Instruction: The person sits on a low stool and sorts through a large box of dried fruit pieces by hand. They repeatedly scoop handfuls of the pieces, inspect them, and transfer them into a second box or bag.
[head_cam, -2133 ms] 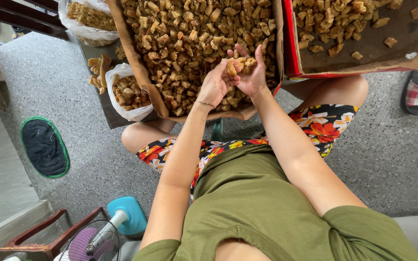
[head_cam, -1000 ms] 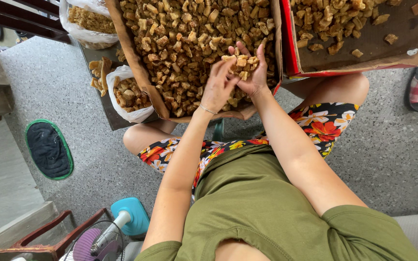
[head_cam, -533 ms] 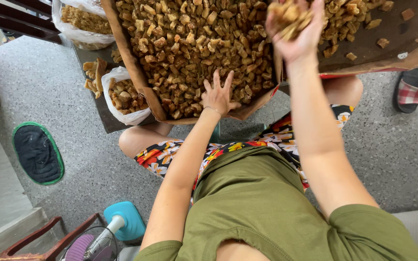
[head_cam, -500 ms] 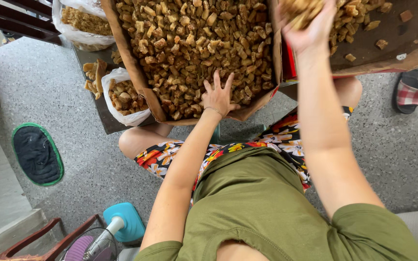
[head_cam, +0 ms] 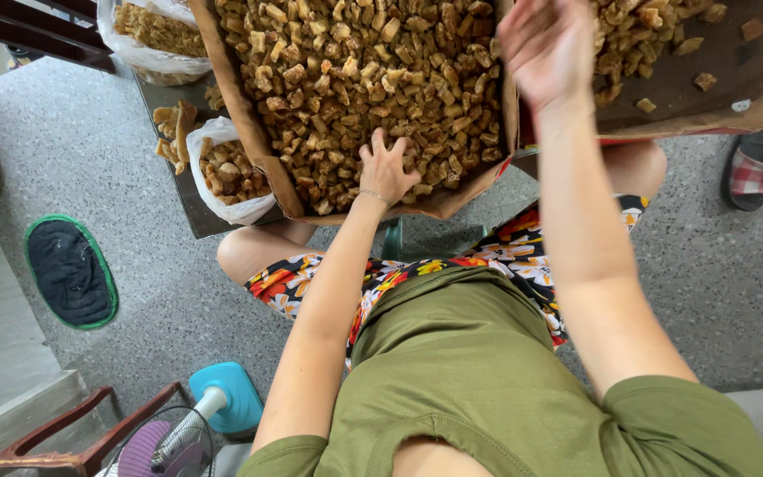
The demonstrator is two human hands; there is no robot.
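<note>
A large cardboard box point(head_cam: 238, 115) heaped with small brown crispy chunks point(head_cam: 355, 62) rests across my knees. My left hand point(head_cam: 388, 168) lies on the chunks near the box's front edge, fingers spread and holding nothing. My right hand point(head_cam: 545, 49) is raised and blurred over the gap between that box and a second, red-edged box point(head_cam: 752, 102) on the right. Its fingers are apart and no chunks show in it. The second box has a pile of chunks point(head_cam: 642, 26) at its left and a few loose ones on its dark floor.
Left of the big box, a white plastic bag of chunks point(head_cam: 222, 168) sits on a metal tray point(head_cam: 189, 199), with another bag point(head_cam: 147, 31) behind. On the grey floor are a green-rimmed mat point(head_cam: 68, 269), a blue-based fan point(head_cam: 222, 397), a wooden chair point(head_cam: 72, 442) and a checked slipper point(head_cam: 757, 172).
Both hands held a handful of chunks together over the big box. My right hand then carried it right to the second box and now shows none. My left hand dropped onto the heap.
</note>
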